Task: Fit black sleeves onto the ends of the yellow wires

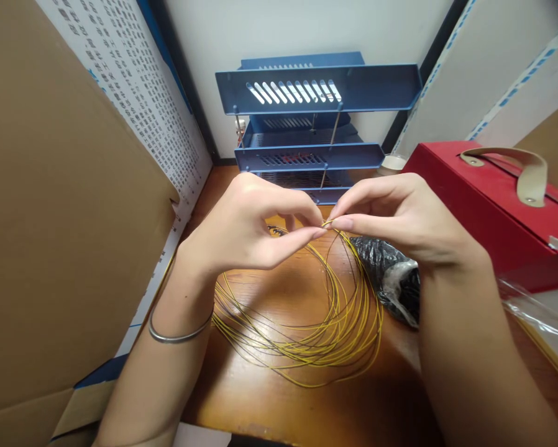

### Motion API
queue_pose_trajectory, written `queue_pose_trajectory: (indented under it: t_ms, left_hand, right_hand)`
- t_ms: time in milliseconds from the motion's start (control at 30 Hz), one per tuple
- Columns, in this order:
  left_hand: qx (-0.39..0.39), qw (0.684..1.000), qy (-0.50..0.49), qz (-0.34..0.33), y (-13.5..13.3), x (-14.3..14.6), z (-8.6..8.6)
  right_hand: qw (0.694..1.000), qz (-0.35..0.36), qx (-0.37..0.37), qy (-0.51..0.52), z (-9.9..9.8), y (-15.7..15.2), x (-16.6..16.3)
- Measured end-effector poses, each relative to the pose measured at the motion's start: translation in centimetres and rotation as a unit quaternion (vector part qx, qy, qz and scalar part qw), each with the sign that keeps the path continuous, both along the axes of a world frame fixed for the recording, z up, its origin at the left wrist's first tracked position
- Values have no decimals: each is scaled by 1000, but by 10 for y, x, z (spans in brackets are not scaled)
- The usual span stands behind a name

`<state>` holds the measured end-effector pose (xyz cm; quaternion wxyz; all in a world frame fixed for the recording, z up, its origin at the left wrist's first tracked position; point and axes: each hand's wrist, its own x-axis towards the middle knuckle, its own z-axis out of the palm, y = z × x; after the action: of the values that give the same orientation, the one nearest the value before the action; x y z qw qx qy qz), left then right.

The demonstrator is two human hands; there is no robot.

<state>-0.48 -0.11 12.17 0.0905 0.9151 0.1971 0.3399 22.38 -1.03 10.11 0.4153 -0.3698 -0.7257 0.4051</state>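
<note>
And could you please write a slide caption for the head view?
Left hand and right hand pinch yellow wire above a loose coil on a wooden desk, blue trays behind.

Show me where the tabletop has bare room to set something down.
Bare tabletop shows between the coiled yellow wire and the near edge, with a smaller patch inside the loops, below the left hand. The right is crowded by the black bag and red box, the back by the blue rack.

My glossy brown wooden table [260, 410] bears a loose coil of thin yellow-and-dark wire [307, 359], a crumpled black plastic bag [373, 261], a blue slotted tiered rack [376, 87] and a red beige-handled box [481, 214]
</note>
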Motion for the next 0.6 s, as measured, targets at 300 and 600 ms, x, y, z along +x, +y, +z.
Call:
queue_pose_trajectory:
  t_ms: [300, 600]
  left_hand:
    - [-15, 1000, 4, 4, 1, 1, 1]
    - [-51, 998, 27, 9, -1, 1, 1]
  right_hand:
    - [1000, -2, 2, -16, 3, -2, -1]
    - [1000, -7, 4, -21, 2, -2, 0]
